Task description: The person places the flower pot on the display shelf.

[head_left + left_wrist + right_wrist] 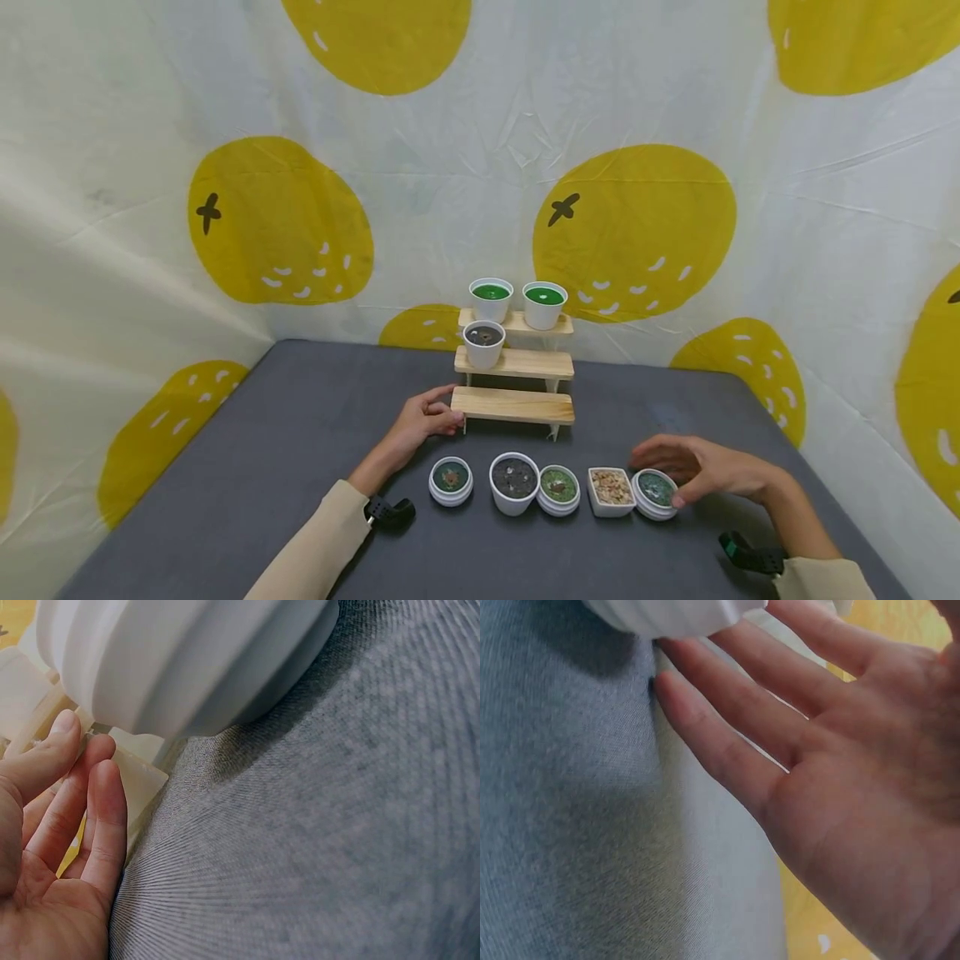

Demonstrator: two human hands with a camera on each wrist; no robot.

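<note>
A three-tier wooden stand [512, 405] stands at the back of the table. My left hand [416, 421] pinches the left end of its lowest shelf; in the left wrist view the thumb [61, 735] and fingertips meet at the wood. At the right, my right hand [712, 471] holds a small round white pot [655, 494] with dark green filling, thumb on its near right side and fingers behind. In the right wrist view the fingers reach the pot's ribbed wall [679, 615], while the outer ones are fairly straight. The thumb's contact is hidden there.
Left of the held pot stand a square pot of pebbles [611, 492], a green-filled pot [558, 490], a taller dark-filled pot [514, 483] and a low pot [451, 481]. The stand bears two green-topped cups [543, 306] above and a brown-filled cup [483, 345] on its middle shelf.
</note>
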